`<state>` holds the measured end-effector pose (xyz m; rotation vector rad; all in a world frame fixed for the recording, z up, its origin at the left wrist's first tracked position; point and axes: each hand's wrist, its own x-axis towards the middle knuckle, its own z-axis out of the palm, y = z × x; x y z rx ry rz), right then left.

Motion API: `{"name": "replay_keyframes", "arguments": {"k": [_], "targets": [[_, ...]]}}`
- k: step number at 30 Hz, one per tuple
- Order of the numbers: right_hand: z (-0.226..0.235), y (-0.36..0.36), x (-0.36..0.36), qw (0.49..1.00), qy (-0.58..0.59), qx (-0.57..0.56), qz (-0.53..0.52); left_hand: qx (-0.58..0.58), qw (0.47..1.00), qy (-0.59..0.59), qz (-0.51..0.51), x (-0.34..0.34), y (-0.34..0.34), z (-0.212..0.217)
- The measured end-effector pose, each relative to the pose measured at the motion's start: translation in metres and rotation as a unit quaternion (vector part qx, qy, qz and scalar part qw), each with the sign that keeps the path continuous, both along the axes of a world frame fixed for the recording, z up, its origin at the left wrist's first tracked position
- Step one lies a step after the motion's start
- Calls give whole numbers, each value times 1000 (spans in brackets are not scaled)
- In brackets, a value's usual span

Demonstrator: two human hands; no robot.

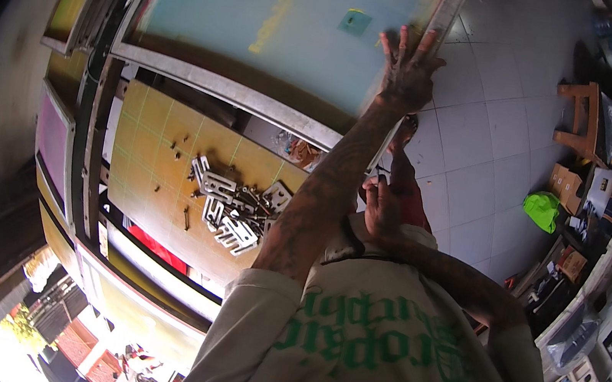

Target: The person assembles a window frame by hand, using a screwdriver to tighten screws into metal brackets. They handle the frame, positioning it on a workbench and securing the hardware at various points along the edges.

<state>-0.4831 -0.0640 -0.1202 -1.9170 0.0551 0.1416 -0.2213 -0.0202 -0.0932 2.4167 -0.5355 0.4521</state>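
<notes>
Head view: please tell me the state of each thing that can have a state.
Framed screen: raised, tilted, blue mesh facing up.
Left hand: open, fingers spread, flat on the screen's corner.
Right hand: near the chest; grip unclear.
Metal brackets: loose heap on the yellow board.

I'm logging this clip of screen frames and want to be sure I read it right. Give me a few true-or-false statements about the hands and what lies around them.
1. The left hand lies flat with fingers spread on the blue mesh of the framed screen. True.
2. The right hand is pressed on the blue mesh too. False: it is held lower, close to the body, off the mesh.
3. A pile of pale metal brackets lies on the yellow board. True.
4. The floor is bare wood planks. False: it is pale square tiles.
5. A bright green bag lies on the floor. True.
</notes>
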Motion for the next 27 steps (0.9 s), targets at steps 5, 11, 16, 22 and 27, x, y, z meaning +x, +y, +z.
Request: {"name": "replay_keyframes", "arguments": {"k": [5,11,16,22,27], "targets": [[-8,-28,52,925,-215,-273,157,26,999,33,-25,0,6,10],[-44,-72,146,870,-240,-272,335,96,993,60,-45,1,3,24],[71,-78,164,808,-248,-381,375,107,991,71,-33,-1,7,19],[157,-96,148,918,-2,-268,293,81,994,59,-44,-1,6,27],[182,-176,245,905,93,-207,360,69,995,55,-40,9,0,38]]}}
